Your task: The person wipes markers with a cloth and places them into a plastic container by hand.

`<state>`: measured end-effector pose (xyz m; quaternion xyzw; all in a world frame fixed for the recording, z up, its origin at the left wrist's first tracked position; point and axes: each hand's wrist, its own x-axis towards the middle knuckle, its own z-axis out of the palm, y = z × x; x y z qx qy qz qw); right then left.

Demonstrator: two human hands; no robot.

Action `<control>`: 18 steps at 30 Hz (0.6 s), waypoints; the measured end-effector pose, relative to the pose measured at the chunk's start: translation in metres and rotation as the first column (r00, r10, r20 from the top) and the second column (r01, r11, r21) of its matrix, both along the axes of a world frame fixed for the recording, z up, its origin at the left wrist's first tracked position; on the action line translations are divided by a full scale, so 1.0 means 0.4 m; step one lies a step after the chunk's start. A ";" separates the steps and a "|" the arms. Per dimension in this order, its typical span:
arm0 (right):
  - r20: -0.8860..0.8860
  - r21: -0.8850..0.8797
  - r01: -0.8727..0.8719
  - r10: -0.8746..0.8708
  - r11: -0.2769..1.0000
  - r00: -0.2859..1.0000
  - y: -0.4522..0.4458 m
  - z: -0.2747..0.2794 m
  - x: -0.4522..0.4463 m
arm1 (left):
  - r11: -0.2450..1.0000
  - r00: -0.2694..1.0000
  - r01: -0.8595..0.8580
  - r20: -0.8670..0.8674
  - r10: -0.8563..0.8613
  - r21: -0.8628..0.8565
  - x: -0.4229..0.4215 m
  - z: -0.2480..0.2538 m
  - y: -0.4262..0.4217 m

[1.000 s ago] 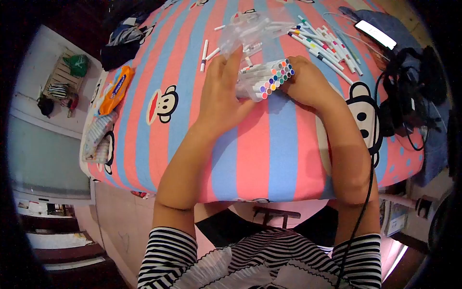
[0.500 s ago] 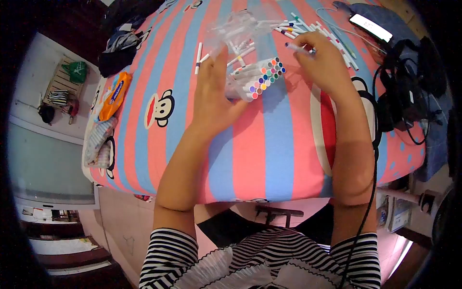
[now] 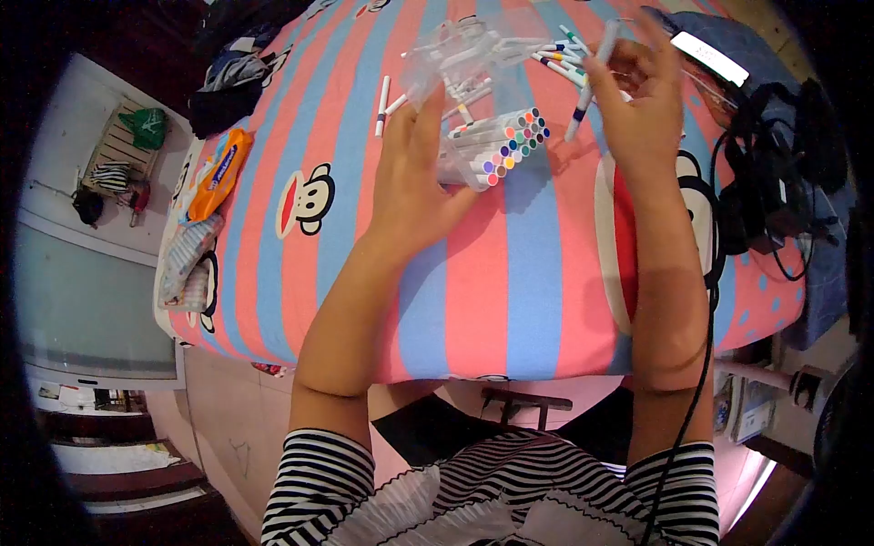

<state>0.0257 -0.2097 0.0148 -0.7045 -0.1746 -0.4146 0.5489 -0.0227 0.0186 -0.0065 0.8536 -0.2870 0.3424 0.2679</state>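
Observation:
My left hand (image 3: 414,177) is closed around the side of a clear plastic bag (image 3: 473,55) that holds a bundle of white markers (image 3: 510,146). The coloured round ends of the bundle face right and toward me. To the right, my right hand (image 3: 637,100) is raised above the bed and grips one white marker (image 3: 583,96), tilted, with a dark band near its lower end. Loose markers (image 3: 557,56) lie behind that hand, partly hidden by it. Two more lie left of the bag, one of them a white marker (image 3: 382,105) with a dark band.
The striped bedspread (image 3: 473,309) lies under everything. An orange packet (image 3: 218,177) is at the left edge, dark clothes (image 3: 232,86) behind it. At the right are a lit phone (image 3: 710,58), black cables (image 3: 774,196) and blue cloth. A cable hangs along my right arm.
My right hand has left the bundle's end and moved right and up, now with a single marker upright between its fingers. My left hand stays on the bagged bundle.

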 end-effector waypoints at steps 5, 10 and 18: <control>0.221 0.335 -0.315 0.251 0.888 0.942 -0.019 0.037 -0.023 | 1.000 0.999 0.023 0.022 -0.023 -0.009 0.004 0.000 0.002; 0.274 0.497 -0.426 0.329 0.756 0.904 -0.021 0.038 -0.025 | 1.000 0.999 -0.026 -0.022 0.026 0.008 0.000 -0.003 0.000; 0.338 -0.018 -0.252 0.244 0.967 0.909 0.060 0.014 -0.089 | 1.000 1.000 -0.007 0.016 0.007 -0.002 0.000 0.000 -0.003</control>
